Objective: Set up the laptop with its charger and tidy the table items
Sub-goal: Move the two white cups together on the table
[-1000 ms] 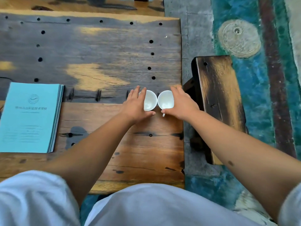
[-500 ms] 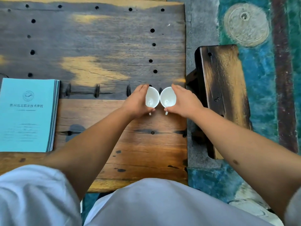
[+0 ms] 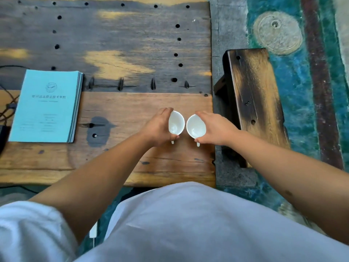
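The left hand grips one white cup, the right hand the other cup (rims nearly touching), right of the blue booklet.

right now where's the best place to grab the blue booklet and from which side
Take the blue booklet by its right-hand edge, where the stacked page edges show, coming in from the right. It lies flat on the table, and bare wood lies on that side. Cables crowd its left edge. Both hands are busy: the left hand and right hand each grip a white cup.
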The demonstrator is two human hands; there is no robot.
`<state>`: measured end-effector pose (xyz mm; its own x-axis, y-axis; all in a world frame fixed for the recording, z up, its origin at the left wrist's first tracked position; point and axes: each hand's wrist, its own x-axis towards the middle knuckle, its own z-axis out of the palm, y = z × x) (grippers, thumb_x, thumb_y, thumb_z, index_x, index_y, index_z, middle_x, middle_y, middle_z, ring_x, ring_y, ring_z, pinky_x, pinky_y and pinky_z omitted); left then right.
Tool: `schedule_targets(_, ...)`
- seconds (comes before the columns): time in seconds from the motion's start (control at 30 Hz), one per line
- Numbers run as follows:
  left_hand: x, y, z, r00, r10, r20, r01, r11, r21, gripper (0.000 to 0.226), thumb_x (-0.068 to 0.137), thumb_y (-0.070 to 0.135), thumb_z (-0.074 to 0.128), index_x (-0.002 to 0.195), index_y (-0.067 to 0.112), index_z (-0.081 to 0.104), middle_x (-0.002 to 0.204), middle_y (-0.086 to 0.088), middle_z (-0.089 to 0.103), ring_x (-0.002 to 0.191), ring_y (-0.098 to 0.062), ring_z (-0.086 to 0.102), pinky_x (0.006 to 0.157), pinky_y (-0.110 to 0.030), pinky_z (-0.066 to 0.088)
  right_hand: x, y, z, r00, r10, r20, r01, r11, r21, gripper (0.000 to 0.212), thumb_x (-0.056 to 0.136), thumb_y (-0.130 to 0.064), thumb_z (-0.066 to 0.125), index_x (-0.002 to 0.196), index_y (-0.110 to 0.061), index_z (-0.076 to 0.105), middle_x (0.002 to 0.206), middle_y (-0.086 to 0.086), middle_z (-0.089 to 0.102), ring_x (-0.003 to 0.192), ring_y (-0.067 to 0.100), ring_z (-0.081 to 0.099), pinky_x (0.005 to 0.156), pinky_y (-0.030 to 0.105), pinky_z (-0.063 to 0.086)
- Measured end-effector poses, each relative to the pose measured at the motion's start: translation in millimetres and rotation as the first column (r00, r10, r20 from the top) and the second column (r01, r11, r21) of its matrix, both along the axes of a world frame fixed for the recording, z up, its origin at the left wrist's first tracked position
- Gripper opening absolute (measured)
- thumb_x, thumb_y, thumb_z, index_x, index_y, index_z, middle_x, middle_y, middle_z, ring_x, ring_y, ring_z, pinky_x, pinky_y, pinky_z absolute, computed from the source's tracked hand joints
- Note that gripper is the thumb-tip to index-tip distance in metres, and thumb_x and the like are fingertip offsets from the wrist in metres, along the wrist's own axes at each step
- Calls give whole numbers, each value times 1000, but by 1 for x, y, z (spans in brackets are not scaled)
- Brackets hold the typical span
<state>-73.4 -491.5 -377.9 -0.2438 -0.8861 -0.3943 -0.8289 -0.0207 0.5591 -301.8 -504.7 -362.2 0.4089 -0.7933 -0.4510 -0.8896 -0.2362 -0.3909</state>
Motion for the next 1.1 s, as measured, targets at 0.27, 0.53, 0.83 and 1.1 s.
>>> schedule_targets(0.27, 10, 75, -7, 999, -33, 6, 33, 999, 35, 101, 67, 33, 85, 149, 12, 29, 151, -5, 38, 132, -28, 42, 98, -31, 37, 2, 87, -6, 996, -89, -1, 89, 994, 60, 99, 63, -50, 81, 145, -18, 36, 144, 4, 49, 124, 28, 52, 98, 41, 47)
schedule_targets(0.53, 16, 110, -12, 992, -122, -11, 122, 991, 60, 104, 67, 29, 85, 151, 9, 26, 154, -10, 33, 136, -29, 38, 107, -34, 35, 12, 133, -9, 976, -218, 11, 217, 973, 77, 100, 64, -47, 83, 147, -18, 35, 147, 5, 47, 129, 28, 48, 104, 44, 44)
schedule_targets(0.83, 20, 138, -19, 996, -81, -46, 84, 994, 74, 105, 67, 30, 86, 150, 9, 25, 151, -9, 33, 132, -29, 41, 102, -34, 38, 22, 159, -20, 974, -226, 1, 226, 971, 76, 102, 64, -42, 84, 148, -18, 31, 149, 6, 43, 130, 29, 46, 106, 44, 43)
schedule_targets(1.1, 11, 146, -23, 999, -34, -43, 36, 998, 51, 104, 68, 28, 86, 150, 10, 25, 151, -9, 32, 132, -28, 41, 101, -35, 39, 21, 158, -26, 981, -196, 7, 195, 977, 83, 104, 67, -40, 84, 151, -18, 26, 156, 6, 34, 137, 29, 41, 111, 42, 38)
